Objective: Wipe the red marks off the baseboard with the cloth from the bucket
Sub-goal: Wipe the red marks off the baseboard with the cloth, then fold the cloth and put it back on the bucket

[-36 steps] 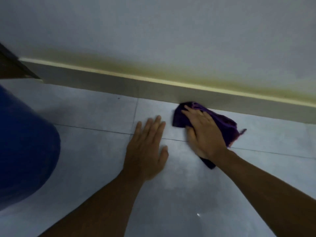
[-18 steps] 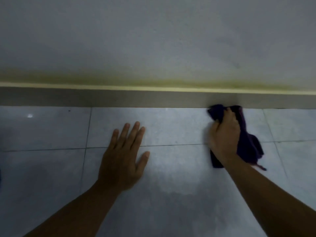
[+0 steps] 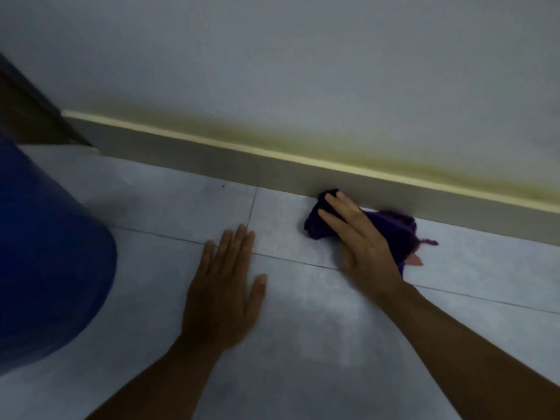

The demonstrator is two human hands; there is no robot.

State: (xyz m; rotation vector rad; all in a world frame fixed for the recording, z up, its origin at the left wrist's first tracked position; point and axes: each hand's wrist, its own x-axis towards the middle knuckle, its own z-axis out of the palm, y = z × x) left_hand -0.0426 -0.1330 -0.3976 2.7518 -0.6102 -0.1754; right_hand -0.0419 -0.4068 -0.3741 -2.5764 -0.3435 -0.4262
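Grey floor tiles fill the near view, with two bare forearms reaching forward over them. The left hand lies flat on the tiles, palm down, fingers straight and close together, thumb spread; it holds nothing and appears to prop the person up. At the left edge stands a large blue bucket, well apart from the work. Further on, the right hand presses down on a bunched purple cloth, fingers extended and slightly apart over the fabric rather than curled around it. The cloth's far edge touches the foot of the grey baseboard, which runs along the wall under a pale top strip.

Wiping looks well under way: the cloth is out of the bucket and against the board. No red marks show on the visible stretch, though the light is dim and the frame soft, so faint marks, or any under the cloth, cannot be ruled out.
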